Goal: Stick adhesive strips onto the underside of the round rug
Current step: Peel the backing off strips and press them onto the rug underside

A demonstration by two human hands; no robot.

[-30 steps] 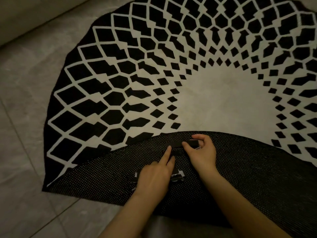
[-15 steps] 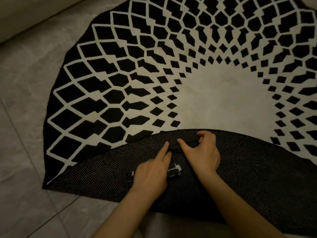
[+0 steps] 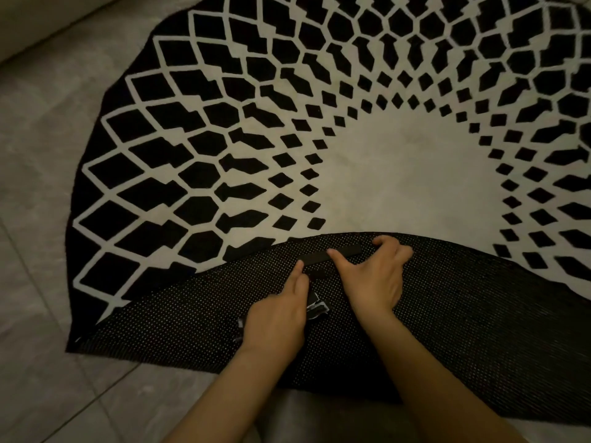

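**Strip going down on the folded-back rug edge**

The round rug [image 3: 399, 174] lies on the tiled floor [image 3: 41, 155] with its near edge folded over, so the dotted black underside [image 3: 479, 314] faces up right in front of the person. On that underside, just inside the folded rim, sits a dark adhesive strip [image 3: 332, 254], running left to right and slightly tilted.

Left hand [image 3: 275, 321]: forefinger straight, its tip pressing at the strip's left end, the other fingers curled under around what looks like a small bundle of spare strips [image 3: 316, 306] (only a pale-edged corner shows, so that's a guess). Right hand [image 3: 374, 276]: thumb flat on the strip's middle, fingers loosely bent over the rim beyond the strip's right end; whether they touch the strip there I can't tell.

How will this handle? The strip looks thin, light and floppy, likely to curl or stick to itself, so it is best held by its ends and kept taut. The rug reads as soft and limp but heavy enough to stay folded. The dotted backing looks grippy and bumpy, so firm pressure along the whole length, from the middle outward, should seat it. The risk is a wrinkle or a lifted end.
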